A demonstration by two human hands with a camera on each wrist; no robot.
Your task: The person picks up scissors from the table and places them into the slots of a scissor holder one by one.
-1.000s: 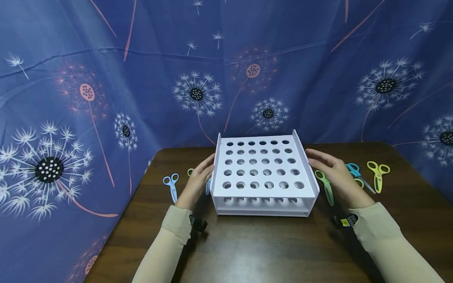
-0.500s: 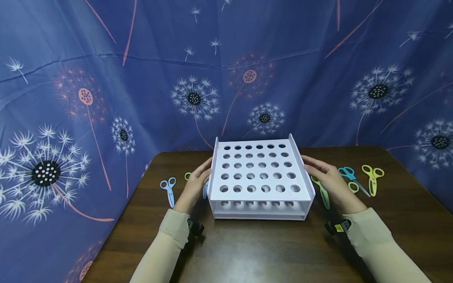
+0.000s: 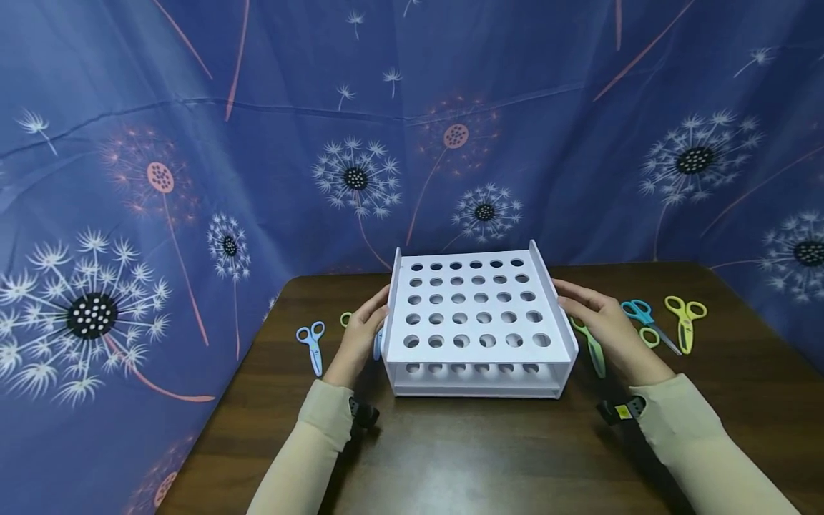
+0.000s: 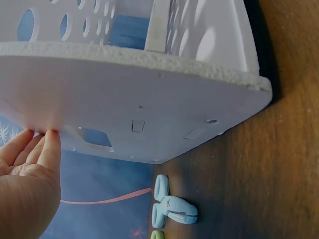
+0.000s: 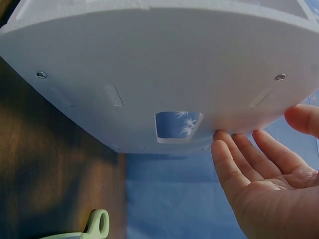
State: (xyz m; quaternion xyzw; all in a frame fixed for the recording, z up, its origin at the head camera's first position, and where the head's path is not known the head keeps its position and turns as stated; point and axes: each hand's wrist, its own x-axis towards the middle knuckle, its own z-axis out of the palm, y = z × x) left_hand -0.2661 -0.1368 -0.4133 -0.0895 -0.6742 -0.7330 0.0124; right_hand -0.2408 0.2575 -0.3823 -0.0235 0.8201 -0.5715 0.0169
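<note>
A white rack [image 3: 473, 329] with rows of round holes in its upper shelf stands on the table between my two hands. At its left side panel [image 4: 99, 99] my left hand [image 3: 354, 343] touches with the fingertips, the fingers fairly straight. My right hand [image 3: 611, 329] has its fingertips on the lower surface of the right side panel [image 5: 149, 64] in the right wrist view, beside the rectangular cutout, with the thumb apart from the other fingers. No tubes or other things show in the holes.
Light blue scissors [image 3: 315, 352] lie left of my left hand; more scissors are partly hidden behind it. Green scissors [image 3: 596, 355] lie right of the rack, with teal scissors [image 3: 644, 315] and yellow scissors [image 3: 686, 329] farther right. A blue dandelion-print curtain [image 3: 412, 164] hangs behind the table.
The head view has shifted slightly, moving everything a little in the picture. Both hands stay at the sides of the rack, which keeps nearly the same place.
</note>
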